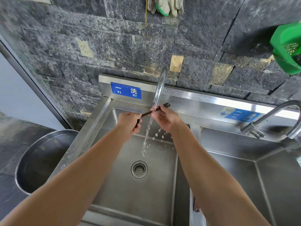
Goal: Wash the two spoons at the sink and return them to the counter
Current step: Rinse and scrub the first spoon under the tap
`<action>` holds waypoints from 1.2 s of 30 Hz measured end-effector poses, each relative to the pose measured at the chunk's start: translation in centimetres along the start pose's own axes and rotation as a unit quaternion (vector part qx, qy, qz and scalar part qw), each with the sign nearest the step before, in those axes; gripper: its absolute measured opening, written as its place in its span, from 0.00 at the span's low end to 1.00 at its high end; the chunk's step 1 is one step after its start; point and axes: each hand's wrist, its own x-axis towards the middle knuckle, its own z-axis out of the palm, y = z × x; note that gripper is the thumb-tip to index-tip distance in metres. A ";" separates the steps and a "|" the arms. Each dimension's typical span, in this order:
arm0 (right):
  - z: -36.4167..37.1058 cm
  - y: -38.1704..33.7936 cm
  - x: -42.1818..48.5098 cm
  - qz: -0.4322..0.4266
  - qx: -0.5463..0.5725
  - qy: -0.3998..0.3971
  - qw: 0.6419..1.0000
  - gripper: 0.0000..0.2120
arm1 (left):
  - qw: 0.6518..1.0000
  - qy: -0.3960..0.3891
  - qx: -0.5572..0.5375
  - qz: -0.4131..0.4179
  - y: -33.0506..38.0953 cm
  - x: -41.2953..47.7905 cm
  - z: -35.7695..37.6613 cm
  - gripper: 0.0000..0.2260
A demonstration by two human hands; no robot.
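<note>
A dark, thin spoon handle (147, 113) runs between both hands above the left sink basin (123, 190). My left hand (129, 123) is closed around its lower end, which hides the bowl. My right hand (164, 119) pinches the handle further up, and the handle's dark tip (166, 105) sticks out past the fingers. Water streams from the faucet (160, 86) onto the handle and my right fingers, then splashes down toward the drain (139, 169). A second spoon is not visible.
A second basin (236, 176) lies to the right with its own curved faucet (273, 118). A large steel pot (44, 159) stands on the floor at the left. A green colander (288, 46) and work gloves (164, 5) hang on the stone wall.
</note>
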 end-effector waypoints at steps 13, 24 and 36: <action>-6.9 -6.1 -3.7 -0.089 -0.030 0.040 0.995 0.07 | 0.966 -0.121 -0.182 -0.138 0.7 1.5 4.6 0.14; -10.2 -4.9 -8.1 0.104 -0.367 -0.053 0.923 0.11 | 0.878 -0.135 -0.428 -0.165 0.4 3.5 6.7 0.11; -7.1 -2.4 -9.1 -0.181 -0.819 0.121 0.530 0.23 | 0.885 -0.064 -0.430 -0.165 -1.4 4.9 7.5 0.11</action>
